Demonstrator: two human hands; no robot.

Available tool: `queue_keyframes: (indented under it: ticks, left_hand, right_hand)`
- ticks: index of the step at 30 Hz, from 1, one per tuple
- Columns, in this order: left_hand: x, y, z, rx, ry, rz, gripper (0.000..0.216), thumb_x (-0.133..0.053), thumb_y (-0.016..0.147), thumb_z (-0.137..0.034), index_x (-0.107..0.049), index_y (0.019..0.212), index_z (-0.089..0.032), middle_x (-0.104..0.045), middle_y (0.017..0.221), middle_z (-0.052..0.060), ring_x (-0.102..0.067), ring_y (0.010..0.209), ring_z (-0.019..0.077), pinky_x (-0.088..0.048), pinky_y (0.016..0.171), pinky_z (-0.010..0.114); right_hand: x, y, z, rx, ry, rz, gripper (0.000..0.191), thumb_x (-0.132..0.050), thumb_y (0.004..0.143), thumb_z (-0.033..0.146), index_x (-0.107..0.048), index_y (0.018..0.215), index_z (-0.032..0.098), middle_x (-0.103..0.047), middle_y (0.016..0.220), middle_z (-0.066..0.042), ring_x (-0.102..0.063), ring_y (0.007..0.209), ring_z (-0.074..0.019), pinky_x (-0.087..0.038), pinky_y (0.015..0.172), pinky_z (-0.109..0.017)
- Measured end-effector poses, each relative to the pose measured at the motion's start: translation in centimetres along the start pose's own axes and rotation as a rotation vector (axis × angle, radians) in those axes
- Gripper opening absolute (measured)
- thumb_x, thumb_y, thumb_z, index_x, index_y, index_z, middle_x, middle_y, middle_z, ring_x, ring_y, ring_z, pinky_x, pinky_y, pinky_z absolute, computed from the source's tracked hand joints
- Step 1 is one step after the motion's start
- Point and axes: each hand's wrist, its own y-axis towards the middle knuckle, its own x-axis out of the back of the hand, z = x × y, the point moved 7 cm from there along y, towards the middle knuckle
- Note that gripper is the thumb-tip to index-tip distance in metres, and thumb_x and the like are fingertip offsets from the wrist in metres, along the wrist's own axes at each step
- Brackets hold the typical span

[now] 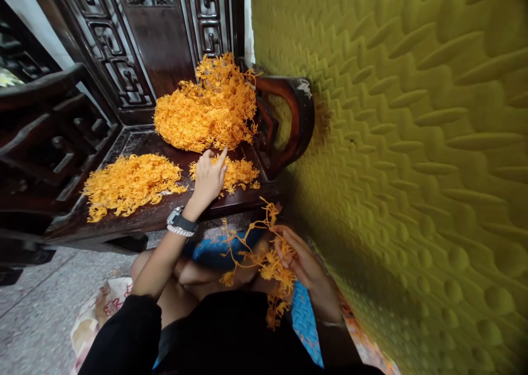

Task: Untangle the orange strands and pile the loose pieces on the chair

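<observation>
My left hand [209, 178], with a watch [181, 219] and a white bracelet at its wrist, reaches over the wooden seat. Its index finger points out and the others curl loosely, over the left side of a small pile of orange knotted strings [240, 174]. Above my lap, my right hand [295, 252] pinches a dangling bunch of orange knotted strings [277, 273], whose loose strands spread left and hang down. A large orange heap [206, 111] sits behind my left hand. Another flat orange pile [132, 182] lies to its left on the seat.
The dark carved wooden chair [165, 50] has a curved armrest [303, 122] at the right. A yellow-green padded wall [404, 144] rises close on my right. A patterned cloth bag [101, 312] rests on the speckled floor [37, 303]. Blue material [305, 320] shows beneath my lap.
</observation>
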Motion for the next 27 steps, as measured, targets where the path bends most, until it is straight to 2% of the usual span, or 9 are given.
queue_keyframes:
  ticks: [5, 8, 11, 13, 15, 17, 19, 23, 27]
  left_hand:
    - [-1.6, 0.1, 0.3, -0.042, -0.066, 0.042, 0.049, -0.035, 0.098, -0.037, -0.045, 0.143, -0.021, -0.032, 0.151, 0.020, -0.032, 0.136, 0.0385, -0.030, 0.107, 0.055]
    - [-0.9, -0.2, 0.6, -0.036, -0.167, 0.009, 0.051, -0.040, 0.097, -0.042, -0.043, 0.144, -0.025, -0.031, 0.154, 0.015, -0.024, 0.142, 0.0364, -0.024, 0.111, 0.057]
    - [2.4, -1.7, 0.3, -0.005, -0.357, -0.096, 0.050, -0.045, 0.095, -0.045, -0.045, 0.142, -0.027, -0.037, 0.153, 0.011, -0.027, 0.142, 0.0321, -0.023, 0.114, 0.056]
    - [5.3, -3.7, -0.6, 0.009, -0.551, -0.125, 0.042, -0.046, 0.095, -0.042, -0.054, 0.134, -0.026, -0.051, 0.142, 0.009, -0.041, 0.134, 0.0269, -0.030, 0.112, 0.051]
    - [7.7, -6.2, -2.1, 0.019, -0.787, -0.055, 0.031, -0.044, 0.098, -0.036, -0.065, 0.117, -0.025, -0.068, 0.118, 0.006, -0.059, 0.112, 0.0209, -0.045, 0.101, 0.041]
    - [9.0, -8.9, -4.4, -0.006, -0.934, 0.099, 0.028, -0.044, 0.098, -0.031, -0.071, 0.098, -0.024, -0.073, 0.097, 0.004, -0.066, 0.092, 0.0167, -0.051, 0.086, 0.033]
    - [9.3, -11.3, -6.7, -0.052, -0.967, 0.233, 0.022, -0.048, 0.096, -0.029, -0.069, 0.100, -0.024, -0.072, 0.100, 0.004, -0.065, 0.096, 0.0172, -0.051, 0.086, 0.032]
    - [8.1, -14.2, -8.2, -0.019, -0.862, 0.184, 0.042, -0.061, 0.088, -0.030, -0.053, 0.129, -0.023, -0.057, 0.133, 0.010, -0.050, 0.125, 0.0243, -0.040, 0.106, 0.043]
    - [6.8, -15.8, -8.2, 0.002, -0.890, 0.271, 0.037, -0.060, 0.089, -0.030, -0.054, 0.125, -0.025, -0.063, 0.124, 0.008, -0.058, 0.114, 0.0233, -0.043, 0.100, 0.041]
  right_hand:
    - [0.4, 1.1, -1.2, 0.014, 0.149, -0.016, 0.033, -0.070, 0.077, 0.049, -0.067, 0.095, 0.022, -0.049, 0.056, 0.003, -0.035, 0.044, -0.0085, -0.025, 0.040, -0.021]
    - [0.4, 1.6, -1.1, 0.022, 0.303, -0.062, 0.035, -0.074, 0.072, 0.048, -0.068, 0.091, 0.020, -0.053, 0.056, 0.004, -0.041, 0.044, -0.0069, -0.030, 0.040, -0.019]
    - [0.1, 2.0, -0.5, 0.056, 0.464, -0.112, 0.037, -0.075, 0.072, 0.048, -0.067, 0.092, 0.019, -0.063, 0.067, 0.001, -0.054, 0.052, -0.0096, -0.044, 0.048, -0.021]
    - [-0.4, 2.1, 0.0, 0.094, 0.518, -0.107, 0.034, -0.073, 0.075, 0.045, -0.067, 0.096, 0.018, -0.067, 0.075, -0.001, -0.061, 0.061, -0.0128, -0.051, 0.056, -0.025]
    - [-1.1, 1.9, 0.5, 0.131, 0.556, -0.093, 0.030, -0.069, 0.078, 0.041, -0.066, 0.099, 0.020, -0.069, 0.080, -0.002, -0.065, 0.067, -0.0153, -0.055, 0.062, -0.029]
    - [-1.9, 1.5, 0.6, 0.153, 0.573, -0.088, 0.026, -0.066, 0.080, 0.036, -0.064, 0.101, 0.022, -0.070, 0.084, -0.001, -0.067, 0.071, -0.0167, -0.057, 0.066, -0.032]
    - [-3.0, 0.9, 0.4, 0.146, 0.539, -0.069, 0.030, -0.063, 0.081, 0.030, -0.061, 0.110, 0.025, -0.070, 0.089, 0.000, -0.068, 0.075, -0.0166, -0.057, 0.070, -0.032]
    - [-5.2, -0.8, 0.0, 0.163, 0.411, -0.009, 0.037, -0.059, 0.083, 0.020, -0.059, 0.119, 0.029, -0.070, 0.100, 0.000, -0.068, 0.083, -0.0149, -0.056, 0.078, -0.030]
    - [-6.9, -2.6, -0.6, 0.207, 0.369, 0.066, 0.041, -0.061, 0.082, 0.019, -0.059, 0.121, 0.031, -0.068, 0.108, 0.000, -0.067, 0.092, -0.0156, -0.056, 0.084, -0.030]
